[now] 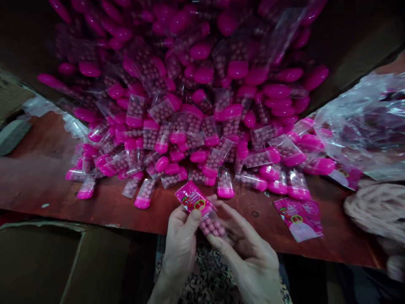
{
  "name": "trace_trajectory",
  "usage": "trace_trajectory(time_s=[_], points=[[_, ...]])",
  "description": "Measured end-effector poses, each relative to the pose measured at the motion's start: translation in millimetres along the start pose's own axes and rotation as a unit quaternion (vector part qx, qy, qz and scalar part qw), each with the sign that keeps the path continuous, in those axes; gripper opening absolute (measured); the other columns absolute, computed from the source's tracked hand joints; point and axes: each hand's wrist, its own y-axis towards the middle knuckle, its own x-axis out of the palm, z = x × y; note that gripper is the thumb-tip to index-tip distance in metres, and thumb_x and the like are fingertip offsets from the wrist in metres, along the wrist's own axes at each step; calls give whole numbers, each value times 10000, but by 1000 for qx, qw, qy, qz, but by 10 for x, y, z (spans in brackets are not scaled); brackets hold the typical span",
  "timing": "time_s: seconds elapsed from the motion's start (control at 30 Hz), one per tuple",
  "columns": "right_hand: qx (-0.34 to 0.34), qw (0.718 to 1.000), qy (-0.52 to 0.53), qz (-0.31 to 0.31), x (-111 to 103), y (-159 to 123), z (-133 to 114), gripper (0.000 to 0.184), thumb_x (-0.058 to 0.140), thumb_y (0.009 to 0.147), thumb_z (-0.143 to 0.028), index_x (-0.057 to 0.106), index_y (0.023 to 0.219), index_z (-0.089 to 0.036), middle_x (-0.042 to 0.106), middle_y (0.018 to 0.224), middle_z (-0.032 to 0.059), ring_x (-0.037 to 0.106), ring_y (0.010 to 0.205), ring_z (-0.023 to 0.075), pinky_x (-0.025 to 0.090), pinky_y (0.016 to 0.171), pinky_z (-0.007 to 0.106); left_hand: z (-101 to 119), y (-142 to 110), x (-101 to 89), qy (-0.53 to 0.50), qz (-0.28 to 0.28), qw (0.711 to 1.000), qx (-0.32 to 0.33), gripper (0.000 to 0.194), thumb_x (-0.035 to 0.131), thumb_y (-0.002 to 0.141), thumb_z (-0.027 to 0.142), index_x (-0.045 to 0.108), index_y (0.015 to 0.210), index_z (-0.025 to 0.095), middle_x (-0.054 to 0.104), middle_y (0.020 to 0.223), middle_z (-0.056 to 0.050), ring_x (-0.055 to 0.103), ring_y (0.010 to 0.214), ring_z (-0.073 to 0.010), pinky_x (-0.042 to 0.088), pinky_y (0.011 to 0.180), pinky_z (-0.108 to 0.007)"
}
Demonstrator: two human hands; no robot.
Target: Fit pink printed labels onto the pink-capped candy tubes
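two bare hands meet just above the near edge of a reddish wooden table (104, 198). the left hand (179, 249) is closed narrow, its thumb pressing a printed pink label (193, 199) against one clear tube of round pink sweets (213, 226), apparently to keep the label in place. the right hand (248, 264) curls around the tube from the other side, steadying it. one more label (298, 219) lies loose beyond the right hand. a heap of magenta-capped tubes (193, 126), too many to count, spreads ahead of both hands, with one clear plastic bag (357, 126) ahead and to the right.
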Motion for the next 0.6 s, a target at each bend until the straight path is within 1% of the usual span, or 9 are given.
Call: trace_trajectory(time_s=[0.03,0.1,0.2,0.27,0.33,0.37,0.47,0.6], points=[[-10,1000,-16,-7,-13,-17,26,501,651,803,-144,556,1269,-299,723,1030,32,720,837,190,603,778,303,10,-6,-4,8,-2,1000,-12,284,720,726,376,745,882,140,745,860,-112,677,823,-242,518,774,-344],[-30,997,-66,0,-50,-46,61,525,658,796,-150,546,1280,-321,706,1084,21,713,874,194,590,811,320,17,-25,-9,19,-19,999,-46,256,707,741,353,748,866,133,739,766,-102,677,748,-227,519,708,-317],[-60,990,-124,-2,-113,-52,58,530,663,798,-171,533,1289,-324,670,1163,20,701,920,209,564,870,363,-2,-51,-22,32,-52,996,-71,279,703,746,359,746,889,124,708,644,-81,658,645,-196,491,598,-265],[-88,986,-143,-12,-141,-30,35,532,674,795,-176,536,1285,-330,673,1157,12,701,923,203,572,863,342,-22,-66,-27,32,-55,995,-82,271,699,751,360,746,881,126,704,635,-74,649,614,-180,484,586,-256],[-118,980,-157,-15,-151,4,11,523,681,789,-168,554,1270,-330,687,1130,1,699,924,190,584,839,295,-39,-85,-18,13,-44,995,-84,260,695,752,363,746,859,132,720,686,-79,662,656,-191,506,653,-283],[-129,978,-163,-14,-149,22,1,514,678,787,-154,568,1256,-333,700,1098,-7,702,908,179,590,820,272,-45,-96,-8,4,-38,996,-81,252,697,751,358,744,859,137,730,730,-84,672,711,-207,514,708,-305],[-135,977,-165,-13,-134,58,-15,494,665,783,-106,603,1213,-342,722,985,-21,709,830,155,609,745,231,-53,-125,34,-9,-13,998,-67,209,699,754,316,733,880,152,745,840,-90,670,874,-237,492,851,-356],[-134,979,-153,-20,-105,48,-13,446,641,813,-142,603,1228,-303,717,958,8,703,803,161,613,724,239,-51,-121,56,-50,4,996,-72,218,685,762,359,723,809,151,746,812,-95,669,917,-258,472,905,-404]])
